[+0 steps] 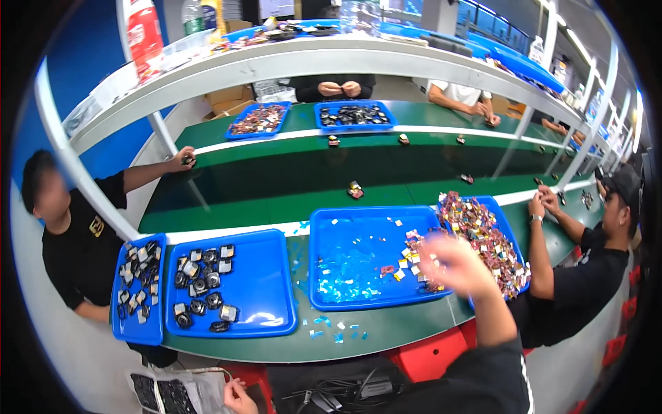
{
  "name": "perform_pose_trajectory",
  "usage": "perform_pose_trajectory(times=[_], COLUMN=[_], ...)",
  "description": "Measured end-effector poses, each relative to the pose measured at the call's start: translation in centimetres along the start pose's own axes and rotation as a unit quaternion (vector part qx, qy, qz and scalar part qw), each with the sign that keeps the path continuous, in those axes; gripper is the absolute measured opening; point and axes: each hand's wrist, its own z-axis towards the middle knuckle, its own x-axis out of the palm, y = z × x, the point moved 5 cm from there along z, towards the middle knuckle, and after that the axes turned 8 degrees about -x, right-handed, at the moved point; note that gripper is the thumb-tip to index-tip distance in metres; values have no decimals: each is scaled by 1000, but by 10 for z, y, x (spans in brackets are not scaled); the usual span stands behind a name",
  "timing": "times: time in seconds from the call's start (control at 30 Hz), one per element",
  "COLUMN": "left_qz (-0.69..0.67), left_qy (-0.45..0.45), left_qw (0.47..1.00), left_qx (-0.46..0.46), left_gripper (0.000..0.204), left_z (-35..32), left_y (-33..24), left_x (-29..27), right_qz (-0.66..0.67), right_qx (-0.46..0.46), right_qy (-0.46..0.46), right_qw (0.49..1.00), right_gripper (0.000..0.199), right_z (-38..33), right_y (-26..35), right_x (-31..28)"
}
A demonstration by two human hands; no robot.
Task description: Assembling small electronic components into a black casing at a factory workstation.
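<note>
The right hand (458, 265) hung blurred over the right edge of the middle blue tray (358, 255); whether its fingers were open or held anything could not be told. Just beyond those fingers lay a heap of small colourful parts (483, 234), spilling from the neighbouring tray. The left hand (238, 397) sat low near the body, its fingers loosely curled beside flat black packets (162, 395). Well to the left of the right fingers, a tray of black round components (203, 290) rested on the green tabletop (386, 331).
</note>
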Motion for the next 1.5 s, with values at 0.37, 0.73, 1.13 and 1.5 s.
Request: perform_pose_trajectory(times=[0.37, 0.73, 1.13, 1.5], left_qz=[-89, 52, 101, 50], left_qy=[100, 435, 608, 323], left_qw=[908, 843, 761, 902], left_qx=[-397, -312, -200, -283], left_gripper=[26, 27, 30, 33], left_z=[-35, 174, 97, 59], left_y=[211, 166, 101, 131], left_x=[1, 336, 485, 214], right_qz=[-57, -78, -58, 175], right_qx=[636, 711, 654, 486], right_qy=[-47, -292, -514, -351], right_qw=[768, 635, 552, 781], right_gripper=[49, 55, 41, 30], right_z=[-430, -384, -452, -444], right_y=[-161, -117, -81, -169], right_x=[301, 312, 323, 279])
